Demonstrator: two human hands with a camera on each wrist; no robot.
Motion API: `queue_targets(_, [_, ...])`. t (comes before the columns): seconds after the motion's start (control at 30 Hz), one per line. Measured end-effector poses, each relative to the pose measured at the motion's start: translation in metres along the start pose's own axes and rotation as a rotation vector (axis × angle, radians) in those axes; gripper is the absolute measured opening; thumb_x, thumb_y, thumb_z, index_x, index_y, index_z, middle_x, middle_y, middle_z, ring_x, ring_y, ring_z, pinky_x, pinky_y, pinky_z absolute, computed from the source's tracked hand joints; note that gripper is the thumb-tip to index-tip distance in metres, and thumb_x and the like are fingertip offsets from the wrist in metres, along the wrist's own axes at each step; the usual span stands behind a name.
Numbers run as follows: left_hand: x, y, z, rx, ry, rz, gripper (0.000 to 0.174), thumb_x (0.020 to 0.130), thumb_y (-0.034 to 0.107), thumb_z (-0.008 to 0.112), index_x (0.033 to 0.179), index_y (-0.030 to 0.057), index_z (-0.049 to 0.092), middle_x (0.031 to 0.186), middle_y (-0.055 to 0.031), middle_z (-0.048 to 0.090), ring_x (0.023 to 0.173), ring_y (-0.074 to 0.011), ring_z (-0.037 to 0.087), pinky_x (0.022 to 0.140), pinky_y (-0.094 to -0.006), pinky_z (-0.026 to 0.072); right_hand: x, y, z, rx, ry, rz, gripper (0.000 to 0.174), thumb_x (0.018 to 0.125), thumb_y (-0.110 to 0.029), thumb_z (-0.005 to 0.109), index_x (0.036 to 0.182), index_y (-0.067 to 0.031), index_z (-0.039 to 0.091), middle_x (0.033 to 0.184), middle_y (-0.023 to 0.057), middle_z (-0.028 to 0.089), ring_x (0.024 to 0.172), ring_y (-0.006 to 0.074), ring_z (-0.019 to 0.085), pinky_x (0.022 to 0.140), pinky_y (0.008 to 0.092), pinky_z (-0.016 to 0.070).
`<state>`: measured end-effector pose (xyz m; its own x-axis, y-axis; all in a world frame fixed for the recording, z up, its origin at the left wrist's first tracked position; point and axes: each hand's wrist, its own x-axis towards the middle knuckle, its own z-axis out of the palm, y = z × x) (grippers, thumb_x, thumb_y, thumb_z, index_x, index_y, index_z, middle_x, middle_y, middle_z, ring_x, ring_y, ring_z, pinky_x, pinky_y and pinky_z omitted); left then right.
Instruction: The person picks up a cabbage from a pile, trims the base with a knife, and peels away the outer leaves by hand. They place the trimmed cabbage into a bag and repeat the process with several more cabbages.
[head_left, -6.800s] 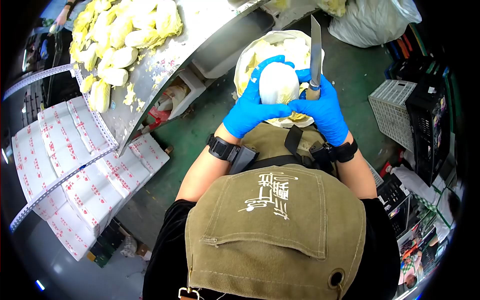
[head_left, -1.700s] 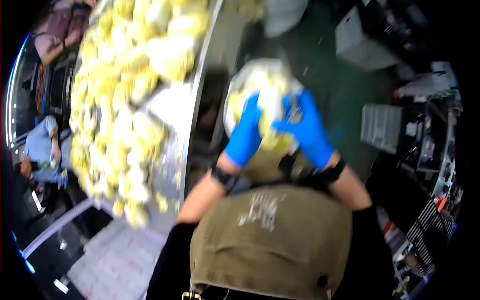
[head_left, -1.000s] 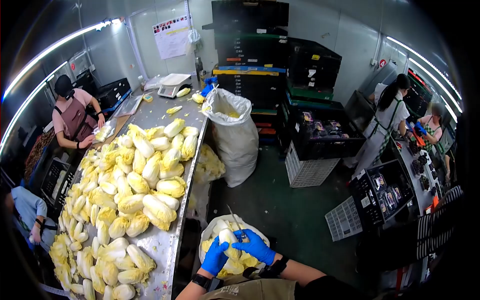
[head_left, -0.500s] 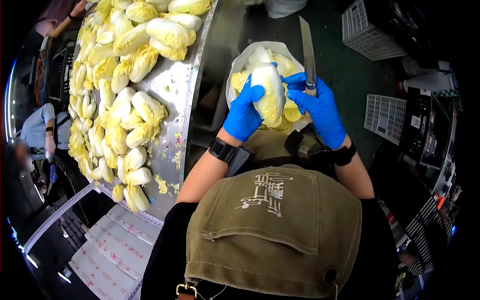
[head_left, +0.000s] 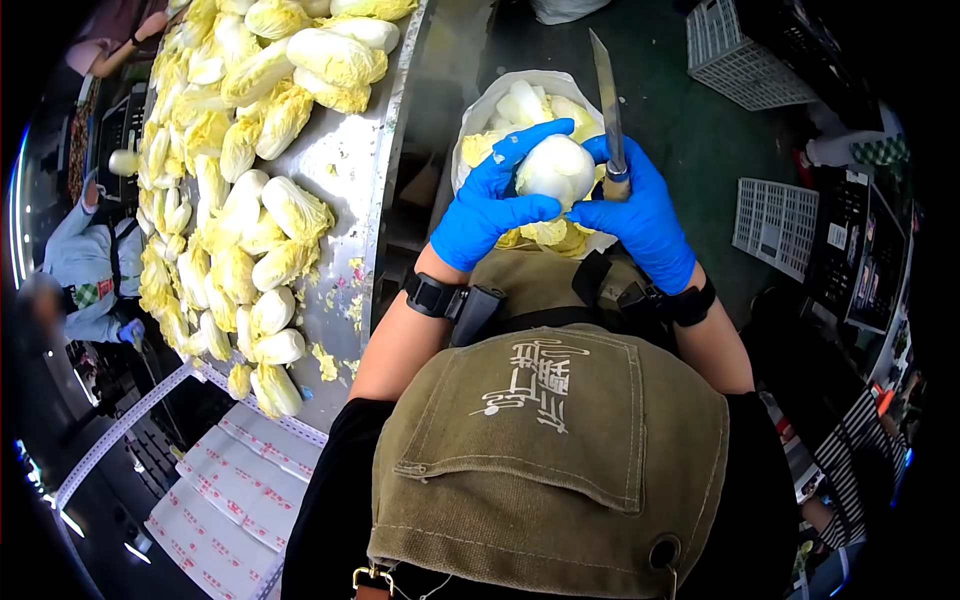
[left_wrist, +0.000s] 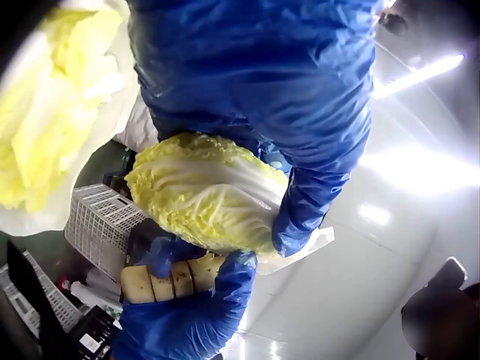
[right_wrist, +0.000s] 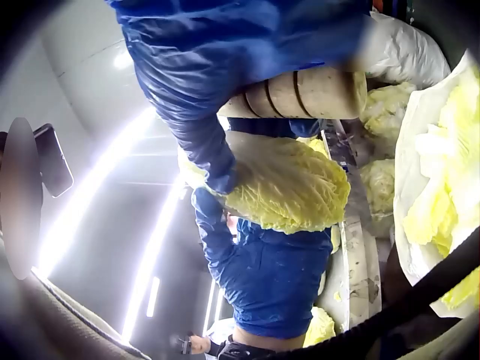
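Between my blue-gloved hands is a pale napa cabbage [head_left: 557,170], its rounded white end facing up toward the head view. My left hand [head_left: 495,200] grips it from the left, thumb across the near side. The right hand [head_left: 645,215] holds a knife [head_left: 608,100] by its handle, blade pointing up and away, and its thumb reaches to the cabbage. In the left wrist view the yellow leafy end of the cabbage [left_wrist: 210,191] shows beside the banded knife handle [left_wrist: 169,281]. The right wrist view has the handle [right_wrist: 300,94] under the right hand's fingers.
Below the hands stands a white bag [head_left: 480,110] full of yellow leaves. At left, a metal table [head_left: 345,190] bears many napa cabbages [head_left: 295,215]. White printed boxes [head_left: 230,490] lie near its end; a crate [head_left: 775,228] is at right. Another person [head_left: 85,260] is beyond the table.
The view looked up across the room a second ago and is back down on the hands. Since half a second ago the cabbage has tipped white end up, and my left fingers have spread round it.
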<state>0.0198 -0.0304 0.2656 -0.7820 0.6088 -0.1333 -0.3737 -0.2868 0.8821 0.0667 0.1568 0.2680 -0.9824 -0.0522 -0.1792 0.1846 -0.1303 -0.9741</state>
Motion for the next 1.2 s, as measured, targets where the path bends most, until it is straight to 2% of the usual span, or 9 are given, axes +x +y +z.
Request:
queue_targets(0.3, [-0.002,-0.019,-0.004,-0.149,0.114,-0.083,0.069,0.071,0.003,0.074,0.132,0.005,0.043,0.127,-0.0093,0.05,0.118,-0.0205,0.048,0.099,-0.0341,0.0421,0.0,0.009,-0.001,0.04,0.001,0.157,0.059,0.066,-0.007,0.081,0.117,-0.002,0.052,0.105,0.0036,0.057,0.095,0.0133,0.055,0.083,0.0279,0.0484])
queue_targets(0.4, [-0.005,-0.018,0.003,0.035,0.152,-0.105,0.065,0.073,0.006,0.072,0.131,0.0044,0.043,0.125,-0.0087,0.05,0.117,-0.0199,0.048,0.098,-0.0337,0.0422,0.003,0.006,-0.003,0.083,-0.039,0.264,0.057,0.068,-0.006,0.079,0.118,-0.0001,0.052,0.104,0.0049,0.058,0.093,0.0135,0.057,0.082,0.0282,0.0493])
queue_targets(0.5, [-0.005,-0.025,-0.004,0.197,0.203,-0.101,0.073,0.071,0.024,0.073,0.133,0.0036,0.04,0.122,-0.0091,0.053,0.112,-0.0216,0.052,0.096,-0.0336,0.0428,0.003,0.012,-0.003,0.152,-0.037,0.276,0.057,0.069,-0.005,0.077,0.119,0.0006,0.051,0.102,0.005,0.059,0.09,0.0134,0.058,0.081,0.0282,0.0498])
queue_targets(0.6, [-0.002,-0.033,-0.033,-0.042,0.128,-0.115,0.068,0.078,0.028,0.069,0.135,0.0062,0.039,0.115,-0.0088,0.054,0.105,-0.0204,0.055,0.092,-0.0345,0.0457,0.001,0.01,-0.004,0.168,-0.056,0.281,0.052,0.071,-0.005,0.075,0.118,-0.0001,0.052,0.098,0.0044,0.061,0.082,0.0106,0.058,0.074,0.0245,0.0496])
queue_targets(0.8, [-0.002,-0.035,-0.035,-0.572,0.238,-0.079,0.074,0.084,0.041,0.065,0.14,0.007,0.033,0.127,-0.0125,0.05,0.114,-0.0259,0.052,0.1,-0.0428,0.042,0.011,0.017,-0.018,0.23,0.045,0.397,0.045,0.072,-0.008,0.075,0.113,-0.0023,0.058,0.091,0.0033,0.062,0.072,0.0052,0.053,0.059,0.0183,0.0421])
queue_targets(0.9, [-0.006,-0.027,-0.033,-0.679,0.213,-0.112,0.074,0.085,0.043,0.062,0.141,0.0047,0.031,0.13,-0.0152,0.049,0.116,-0.0286,0.052,0.1,-0.0451,0.0416,0.023,0.064,-0.038,-0.082,0.019,0.543,0.039,0.074,-0.012,0.076,0.109,-0.0032,0.061,0.091,0.0035,0.062,0.072,0.005,0.053,0.06,0.0184,0.0425])
queue_targets(0.97, [-0.007,-0.018,-0.03,-0.762,0.142,-0.161,0.075,0.085,0.046,0.061,0.14,0.0031,0.032,0.13,-0.0153,0.049,0.115,-0.0293,0.052,0.099,-0.0459,0.0421,0.024,0.089,-0.039,-0.148,0.063,0.402,0.034,0.075,-0.013,0.076,0.105,-0.0037,0.063,0.091,0.0034,0.062,0.073,0.005,0.053,0.062,0.0187,0.0436])
queue_targets(1.1, [-0.011,-0.029,-0.026,-0.613,0.204,-0.111,0.077,0.084,0.05,0.061,0.138,0.0017,0.034,0.129,-0.0161,0.05,0.115,-0.0304,0.051,0.098,-0.0466,0.0432,0.023,0.057,-0.024,-0.083,0.121,0.242,0.036,0.078,-0.014,0.074,0.11,-0.003,0.061,0.084,-0.0016,0.059,0.068,0.004,0.052,0.058,0.0176,0.0411])
queue_targets(1.2, [-0.011,-0.032,-0.019,-0.58,0.203,-0.074,0.078,0.084,0.052,0.061,0.137,0.0019,0.034,0.129,-0.0164,0.049,0.116,-0.03,0.051,0.098,-0.0456,0.0435,0.016,0.004,-0.008,-0.003,0.002,0.442,0.036,0.075,-0.014,0.077,0.105,-0.0015,0.061,0.092,0.0035,0.062,0.082,0.0109,0.057,0.074,0.0248,0.0485])
